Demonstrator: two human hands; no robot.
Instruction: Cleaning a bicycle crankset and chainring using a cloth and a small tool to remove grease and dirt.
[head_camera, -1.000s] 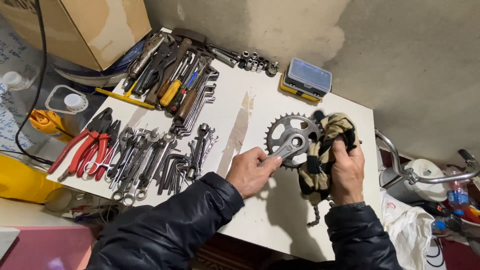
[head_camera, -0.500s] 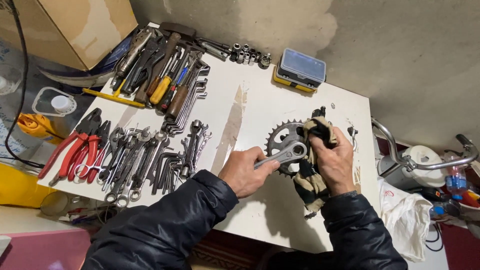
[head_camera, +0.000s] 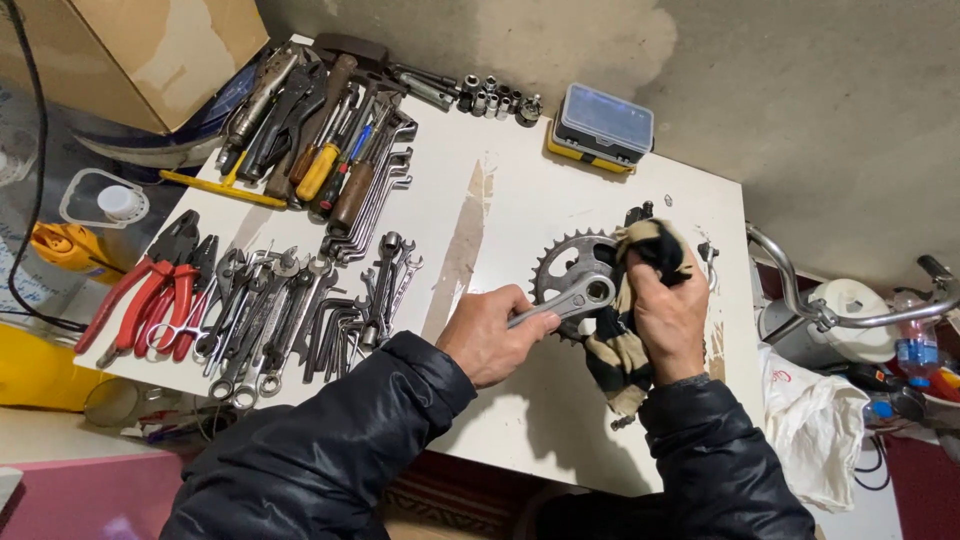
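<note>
gripping the crank arm of the chainring over the white surface, the left hand is clenched; the right hand clutches a striped rag against it. the rag looks likely to snag on teeth, or knuckles could scrape them.

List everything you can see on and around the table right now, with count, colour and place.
table: one, white, centre.
chainring: one, dark metal, toothed, right of centre.
wrench: one, silver, ring end over the chainring.
rag: one, black and tan, against the chainring.
spanners: many, silver, front left.
pliers: several, red-handled, far left.
screwdrivers and hand tools: many, mixed colours, back left.
sockets: a row, metal, back edge.
case: one, blue lid, yellow base, back.
cardboard box: one, brown, top left.
handlebar: one, chrome, right.
left hand: grips the wrench.
right hand: grips the rag.
</note>
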